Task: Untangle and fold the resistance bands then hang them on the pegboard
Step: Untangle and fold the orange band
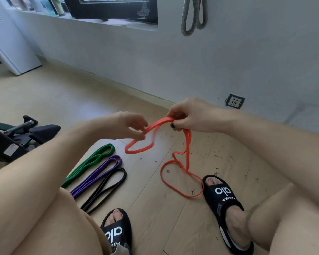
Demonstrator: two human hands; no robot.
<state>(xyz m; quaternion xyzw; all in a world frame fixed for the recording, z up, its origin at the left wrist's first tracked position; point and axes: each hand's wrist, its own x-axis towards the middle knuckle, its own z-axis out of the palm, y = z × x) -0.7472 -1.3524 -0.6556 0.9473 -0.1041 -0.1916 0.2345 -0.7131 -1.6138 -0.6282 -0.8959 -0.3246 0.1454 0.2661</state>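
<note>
An orange resistance band (187,144) hangs twisted between my hands, its lower loops trailing on the wooden floor. My right hand (190,115) grips a bunched upper part of it. My left hand (131,126) pinches the same band a little to the left and lower. On the floor to the left lie three folded bands side by side: a green band (92,161), a purple band (99,173) and a black band (109,186). A grey-green band (193,13) hangs on the wall at the top. No pegboard is in view.
My two feet in black slides (223,203) stand on the floor, the right one touching the orange loop. Black exercise equipment (17,137) sits at the left. A wall socket (235,101) is low on the wall. Small debris dots the floor.
</note>
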